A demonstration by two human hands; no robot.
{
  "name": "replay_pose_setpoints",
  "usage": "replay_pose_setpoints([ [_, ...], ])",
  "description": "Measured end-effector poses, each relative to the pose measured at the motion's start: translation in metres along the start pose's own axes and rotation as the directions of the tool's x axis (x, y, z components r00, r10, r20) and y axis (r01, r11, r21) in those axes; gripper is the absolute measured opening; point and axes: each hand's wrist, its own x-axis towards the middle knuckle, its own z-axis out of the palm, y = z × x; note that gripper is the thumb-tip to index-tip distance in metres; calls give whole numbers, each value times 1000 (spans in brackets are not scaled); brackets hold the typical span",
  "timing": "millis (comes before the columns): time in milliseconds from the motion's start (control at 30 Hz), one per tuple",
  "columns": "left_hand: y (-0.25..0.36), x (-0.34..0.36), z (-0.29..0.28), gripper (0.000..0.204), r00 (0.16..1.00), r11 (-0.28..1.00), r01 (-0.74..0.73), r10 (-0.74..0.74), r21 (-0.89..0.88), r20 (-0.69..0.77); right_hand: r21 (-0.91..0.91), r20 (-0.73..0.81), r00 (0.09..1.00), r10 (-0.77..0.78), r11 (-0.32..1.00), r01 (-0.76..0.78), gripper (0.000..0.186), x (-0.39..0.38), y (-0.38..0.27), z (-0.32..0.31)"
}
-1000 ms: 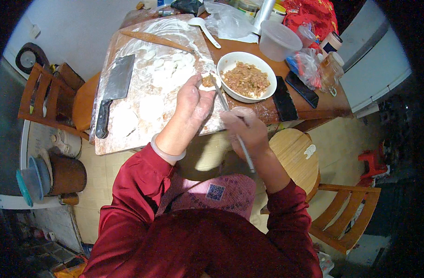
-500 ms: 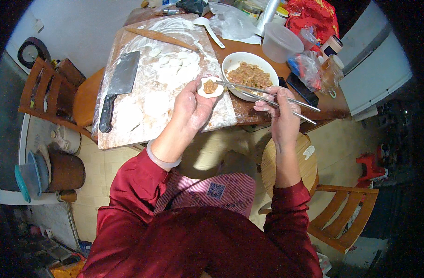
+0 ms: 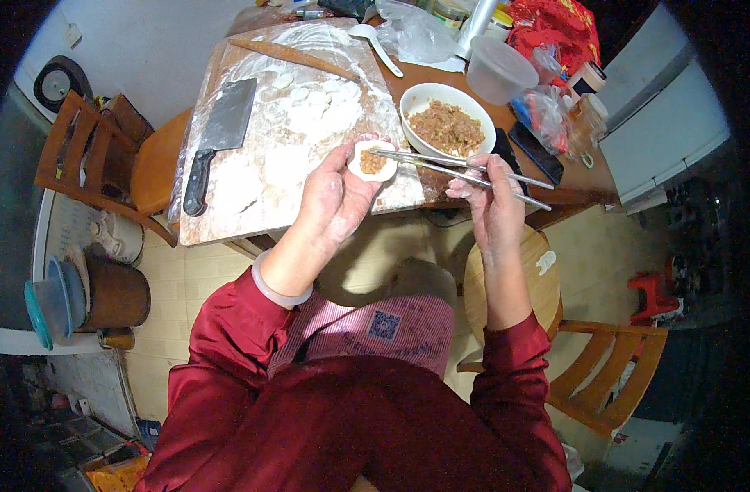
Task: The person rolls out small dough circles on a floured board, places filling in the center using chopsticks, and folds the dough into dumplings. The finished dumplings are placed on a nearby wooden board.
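Observation:
My left hand (image 3: 340, 193) holds a round dumpling wrapper (image 3: 385, 175) on its fingers, with a lump of meat filling (image 3: 371, 161) at the wrapper's middle. In my right hand (image 3: 496, 201) is a pair of metal chopsticks (image 3: 465, 170), their tips touching the filling. A white bowl (image 3: 405, 102) of minced filling (image 3: 447, 128) stands just beyond the chopsticks. Left of my hands lies a floured board (image 3: 289, 209) bearing several small dough pieces (image 3: 316, 105), a cleaver (image 3: 230, 115) and a wooden rolling pin (image 3: 293, 57).
A white spoon (image 3: 377, 49) lies at the board's right edge. Beyond the bowl stand a clear plastic tub (image 3: 500, 70), bags and jars; a dark phone (image 3: 536, 153) lies at the right. Wooden chairs (image 3: 104, 156) and a round stool (image 3: 506, 287) stand near the table.
The chopstick tips have shifted slightly across the filling, which looks more spread on the wrapper. Both hands stay nearly in place, and the whole view has tilted a little.

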Motion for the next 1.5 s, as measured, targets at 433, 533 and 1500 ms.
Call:
replay_pose_setpoints([
  [433,2,-36,-11,40,998,996,23,-28,89,59,-39,69,998,4,999,-2,31,-39,-11,14],
  [533,-2,-46,-9,40,998,998,37,-39,43,53,-109,46,999,26,994,-21,33,-45,-8,17],
  [1500,-1,-71,-25,35,997,995,67,-69,67,23,-449,-271,946,-180,893,41,25,49,16,-61],
])
